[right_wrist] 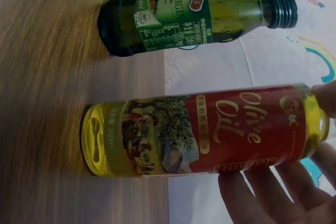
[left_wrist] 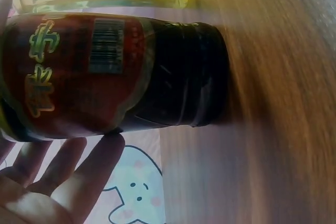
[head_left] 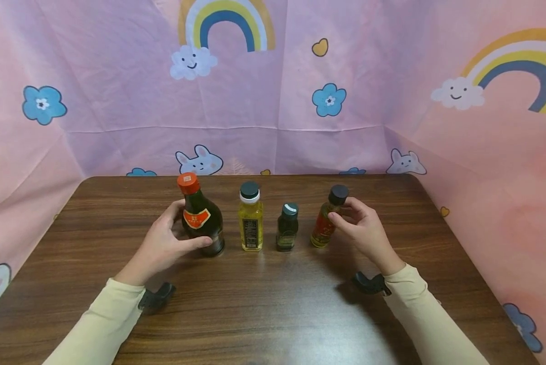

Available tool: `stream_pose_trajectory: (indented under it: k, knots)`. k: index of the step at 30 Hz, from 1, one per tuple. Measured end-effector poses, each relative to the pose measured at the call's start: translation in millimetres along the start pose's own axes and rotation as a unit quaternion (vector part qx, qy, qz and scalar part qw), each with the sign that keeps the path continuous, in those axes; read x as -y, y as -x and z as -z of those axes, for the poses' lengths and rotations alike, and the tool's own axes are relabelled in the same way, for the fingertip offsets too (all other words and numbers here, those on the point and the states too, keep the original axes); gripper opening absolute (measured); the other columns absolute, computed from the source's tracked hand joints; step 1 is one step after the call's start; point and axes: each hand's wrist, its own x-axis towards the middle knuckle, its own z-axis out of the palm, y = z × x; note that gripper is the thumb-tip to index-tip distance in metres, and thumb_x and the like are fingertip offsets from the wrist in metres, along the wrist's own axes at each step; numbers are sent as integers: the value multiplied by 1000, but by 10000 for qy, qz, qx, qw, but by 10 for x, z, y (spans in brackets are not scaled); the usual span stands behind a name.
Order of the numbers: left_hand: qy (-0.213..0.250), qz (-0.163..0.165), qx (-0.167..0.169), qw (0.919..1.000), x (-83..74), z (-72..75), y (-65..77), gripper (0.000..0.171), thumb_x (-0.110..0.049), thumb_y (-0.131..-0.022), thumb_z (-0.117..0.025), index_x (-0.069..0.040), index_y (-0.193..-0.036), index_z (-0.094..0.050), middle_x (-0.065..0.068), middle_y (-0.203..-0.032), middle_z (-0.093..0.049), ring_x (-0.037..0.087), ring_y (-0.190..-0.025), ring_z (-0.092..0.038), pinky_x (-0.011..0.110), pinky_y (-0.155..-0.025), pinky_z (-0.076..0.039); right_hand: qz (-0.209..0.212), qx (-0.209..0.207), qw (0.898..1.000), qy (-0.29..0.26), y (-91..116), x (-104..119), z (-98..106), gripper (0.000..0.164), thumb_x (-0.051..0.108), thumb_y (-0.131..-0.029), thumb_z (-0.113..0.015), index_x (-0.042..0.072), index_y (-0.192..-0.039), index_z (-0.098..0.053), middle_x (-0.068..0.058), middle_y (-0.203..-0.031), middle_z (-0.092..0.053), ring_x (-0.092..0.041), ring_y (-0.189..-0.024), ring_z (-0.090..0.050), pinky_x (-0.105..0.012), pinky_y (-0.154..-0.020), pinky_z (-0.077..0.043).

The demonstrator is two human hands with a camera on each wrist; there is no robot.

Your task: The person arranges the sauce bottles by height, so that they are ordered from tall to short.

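Observation:
In the head view my left hand (head_left: 161, 242) grips a dark sauce bottle (head_left: 203, 217) with a red cap, thumb across its front. The bottle leans left, its base close to the tabletop. Its red label (left_wrist: 73, 77) with gold characters and a barcode faces the left wrist camera. My right hand (head_left: 366, 230) holds a slim olive oil bottle (head_left: 324, 223) with a black cap, leaning right. The right wrist view shows its red label (right_wrist: 247, 124), fingers under it. Between the hands stand a yellow oil bottle (head_left: 251, 223) and a small dark green olive oil bottle (head_left: 287, 228).
All the bottles are in a row toward the back of the brown wooden table (head_left: 264, 314). A pink patterned cloth (head_left: 131, 66) hangs behind and at both sides. Black wrist straps (head_left: 371, 284) sit at both cuffs.

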Motion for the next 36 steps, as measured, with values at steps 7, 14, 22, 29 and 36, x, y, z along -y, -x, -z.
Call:
stream_pose_trajectory:
  k: [7,14,22,29,36]
  knots:
    - [233,111,-88,9996,-20,-1,-6,85,-35,-82,-90,-17,-148,-40,9,-133,-54,29,-123,-61,41,-107,-49,-32,-101,9998,-142,-3,17,-36,28,13,-99,-72,2,-124,-66,-15,-127,-67,-25,-119,-66,-42,-102,-54]
    - [102,226,-196,9995,-20,-23,3,86,-41,-82,-89,-16,-149,-43,11,-133,-58,32,-121,-64,53,-105,-50,5,-198,9998,-102,1,-4,-59,27,11,-98,-72,1,-122,-64,-14,-125,-67,-19,-114,-67,-39,-98,-56]
    - [3,310,-221,9993,-65,-18,19,86,-44,-83,-88,-17,-151,-44,12,-133,-61,33,-115,-68,54,-101,-53,23,-317,9995,-68,25,-3,-90,28,9,-98,-71,0,-124,-63,-15,-125,-67,-24,-116,-66,-32,-98,-55]
    - [-20,218,-358,9991,-82,-41,34,86,-41,-82,-89,-13,-150,-45,14,-131,-61,34,-114,-68,53,-99,-54,51,-445,9990,-25,46,-10,-132,29,9,-100,-69,-1,-126,-63,-16,-121,-67,-20,-112,-66,-31,-98,-54]
    - [-39,0,-488,9988,-56,-66,35,82,-37,-83,-89,-11,-149,-47,14,-130,-62,32,-112,-68,34,-93,-58,72,-415,9991,-51,65,-4,-143,32,12,-100,-69,1,-130,-61,-15,-124,-66,-20,-115,-65,-48,-102,-53]
